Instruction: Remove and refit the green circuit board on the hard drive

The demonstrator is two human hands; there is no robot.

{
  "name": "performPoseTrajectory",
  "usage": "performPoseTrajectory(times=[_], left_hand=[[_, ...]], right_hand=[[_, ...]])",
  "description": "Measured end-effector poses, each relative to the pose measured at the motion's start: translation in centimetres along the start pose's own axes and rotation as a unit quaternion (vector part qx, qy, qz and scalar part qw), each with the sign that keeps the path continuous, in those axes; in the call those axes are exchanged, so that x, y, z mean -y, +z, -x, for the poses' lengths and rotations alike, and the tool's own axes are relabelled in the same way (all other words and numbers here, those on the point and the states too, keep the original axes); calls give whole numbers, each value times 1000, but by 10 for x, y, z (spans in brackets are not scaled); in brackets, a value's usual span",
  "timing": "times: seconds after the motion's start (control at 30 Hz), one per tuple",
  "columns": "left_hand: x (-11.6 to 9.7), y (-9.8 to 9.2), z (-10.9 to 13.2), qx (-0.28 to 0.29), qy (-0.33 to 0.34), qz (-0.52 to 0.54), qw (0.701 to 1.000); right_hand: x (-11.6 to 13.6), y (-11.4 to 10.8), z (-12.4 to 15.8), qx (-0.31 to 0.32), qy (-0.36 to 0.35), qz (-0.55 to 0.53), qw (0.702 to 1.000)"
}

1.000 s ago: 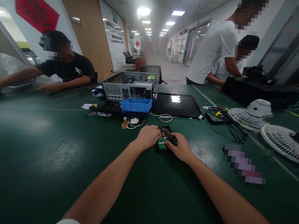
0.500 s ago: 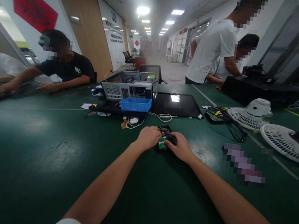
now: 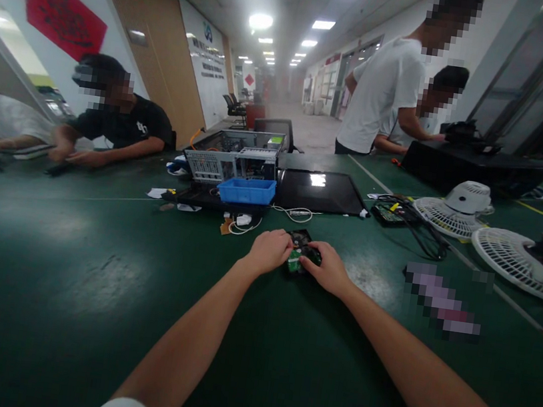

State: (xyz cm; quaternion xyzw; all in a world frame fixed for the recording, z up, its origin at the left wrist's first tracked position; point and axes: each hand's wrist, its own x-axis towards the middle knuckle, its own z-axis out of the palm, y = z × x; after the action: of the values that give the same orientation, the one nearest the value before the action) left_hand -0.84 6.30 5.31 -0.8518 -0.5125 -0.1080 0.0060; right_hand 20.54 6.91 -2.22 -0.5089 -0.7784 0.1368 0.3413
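Both bare arms reach forward, left hand (image 3: 269, 250) and right hand (image 3: 327, 268) curled close together.

Far left of the hard drive (image 3: 301, 253), the outstretched arm of the person in the black shirt (image 3: 131, 124) has been drawn back, and that person's hands (image 3: 63, 153) have been brought together.

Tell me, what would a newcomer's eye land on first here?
First, the two bare arms meeting mid-table, where the left hand and right hand grip a small black drive with a green circuit board on the dark green table. Just beyond it sit a blue tray and an open computer case, and white fan grilles lie to the right.
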Motion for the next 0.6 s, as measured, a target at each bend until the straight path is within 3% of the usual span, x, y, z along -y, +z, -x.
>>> performPoseTrajectory(times=[0.6], left_hand=[[3, 8, -3, 11, 22, -14, 1000]], right_hand=[[2, 1, -1, -4, 8, -7, 1000]])
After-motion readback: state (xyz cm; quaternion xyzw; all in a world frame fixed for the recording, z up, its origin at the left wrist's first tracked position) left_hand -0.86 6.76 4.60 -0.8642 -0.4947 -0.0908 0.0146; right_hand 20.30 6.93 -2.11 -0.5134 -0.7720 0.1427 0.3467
